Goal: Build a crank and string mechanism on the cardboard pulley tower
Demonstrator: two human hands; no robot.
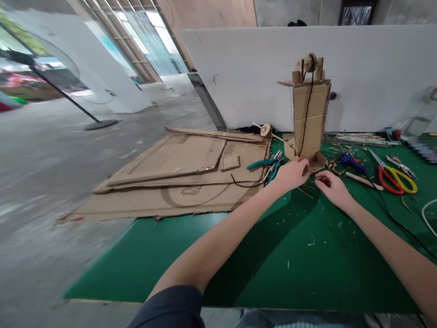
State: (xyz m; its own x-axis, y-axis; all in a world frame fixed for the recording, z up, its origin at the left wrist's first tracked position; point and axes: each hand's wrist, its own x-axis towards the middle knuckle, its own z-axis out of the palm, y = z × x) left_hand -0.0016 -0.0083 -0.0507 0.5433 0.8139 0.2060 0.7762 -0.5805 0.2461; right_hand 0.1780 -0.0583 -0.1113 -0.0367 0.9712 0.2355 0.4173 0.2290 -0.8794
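Observation:
A tall cardboard tower (pixel 310 118) stands upright on the green table. On its top is a small spool (pixel 310 62) between wooden blocks, and a black cord (pixel 307 114) hangs down its front. My left hand (pixel 292 174) is at the foot of the tower, fingers curled round a small brown piece that they mostly hide. A thin stick (pixel 305 193) pokes out below that hand. Just to the right, my right hand (pixel 332 187) is closed in a pinch; what its fingertips hold is too small to name. Behind the left hand, a wooden stick carries a round cardboard wheel (pixel 266 130).
Teal-handled pliers (pixel 261 164) lie left of my left hand, beside stacked cardboard sheets (pixel 170 159). Right of my hands are a blue glue gun (pixel 351 161), a pale stick (pixel 364 181), red-and-yellow scissors (pixel 392 177) and cardboard scraps. A white panel (pixel 239 77) rises behind the table.

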